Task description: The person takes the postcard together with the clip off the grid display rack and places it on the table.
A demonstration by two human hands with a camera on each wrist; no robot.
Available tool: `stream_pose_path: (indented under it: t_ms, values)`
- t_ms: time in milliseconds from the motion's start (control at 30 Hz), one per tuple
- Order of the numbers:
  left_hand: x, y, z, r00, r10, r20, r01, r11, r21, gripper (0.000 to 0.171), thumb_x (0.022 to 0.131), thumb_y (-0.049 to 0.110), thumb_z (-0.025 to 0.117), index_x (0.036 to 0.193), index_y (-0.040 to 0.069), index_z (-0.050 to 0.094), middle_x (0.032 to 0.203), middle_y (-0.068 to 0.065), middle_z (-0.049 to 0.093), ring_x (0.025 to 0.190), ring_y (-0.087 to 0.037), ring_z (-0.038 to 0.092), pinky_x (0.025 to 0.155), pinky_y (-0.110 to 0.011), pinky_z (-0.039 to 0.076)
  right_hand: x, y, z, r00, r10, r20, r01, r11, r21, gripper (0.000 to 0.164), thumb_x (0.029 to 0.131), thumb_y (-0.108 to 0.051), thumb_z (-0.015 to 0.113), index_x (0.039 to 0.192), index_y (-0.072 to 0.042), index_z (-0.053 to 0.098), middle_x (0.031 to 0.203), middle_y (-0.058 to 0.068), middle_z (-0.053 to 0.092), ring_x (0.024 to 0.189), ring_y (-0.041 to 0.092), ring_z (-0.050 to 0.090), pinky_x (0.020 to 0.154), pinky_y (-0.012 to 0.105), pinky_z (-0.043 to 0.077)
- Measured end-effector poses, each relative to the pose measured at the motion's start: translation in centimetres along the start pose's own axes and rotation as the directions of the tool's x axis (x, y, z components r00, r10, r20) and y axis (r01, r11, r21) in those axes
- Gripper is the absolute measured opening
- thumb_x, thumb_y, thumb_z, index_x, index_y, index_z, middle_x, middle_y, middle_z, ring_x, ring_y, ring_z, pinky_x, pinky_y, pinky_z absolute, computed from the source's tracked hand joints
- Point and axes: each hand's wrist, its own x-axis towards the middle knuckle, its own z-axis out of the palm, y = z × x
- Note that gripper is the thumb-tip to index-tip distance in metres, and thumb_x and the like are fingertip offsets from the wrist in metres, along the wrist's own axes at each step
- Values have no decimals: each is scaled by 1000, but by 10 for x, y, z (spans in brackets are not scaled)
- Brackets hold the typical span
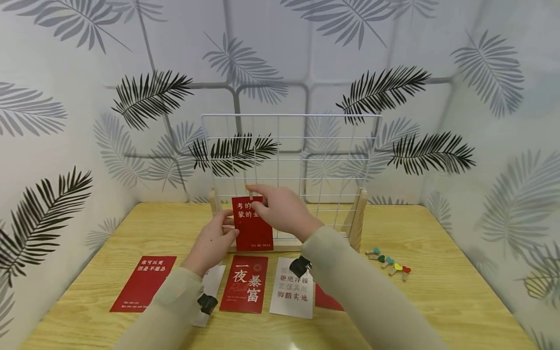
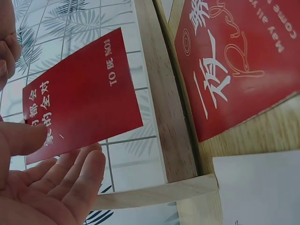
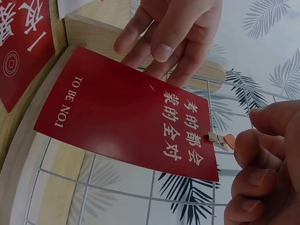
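Note:
A red card (image 1: 253, 233) with white lettering hangs upright against a white wire grid, held near its top edge by a small wooden clothespin (image 3: 218, 139) with an orange end. My left hand (image 1: 217, 241) is at the card's left edge. Its fingers reach behind that edge, while the thumb stands in front, apart from the card in the right wrist view. Close by the clothespin's orange end is my right hand (image 1: 282, 209). In the right wrist view its fingers are bent, with a gap between two fingertips and the clothespin outside that gap.
The wire grid (image 1: 288, 138) stands in a wooden base (image 1: 358, 218) at the back. Before it lie a red card (image 1: 244, 284), a white card (image 1: 284, 296) and another red card (image 1: 144, 282). Several heart-topped clothespins (image 1: 389, 262) lie at right on the table (image 1: 407, 223).

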Motion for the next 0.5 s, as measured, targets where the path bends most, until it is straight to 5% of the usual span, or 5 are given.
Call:
stream_pose_path:
  t_ms: [500]
  values:
    - [4,2,0,998,27,-63,-21,995,101,31,103,21,60,132,11,52,103,-8,62,89,-22,61,74,-34,54,6,-6,0,1000,26,-7,-26,993,-112,50,103,-34,57,152,-27,48,58,-4,48,47,9,38,44,25,32]
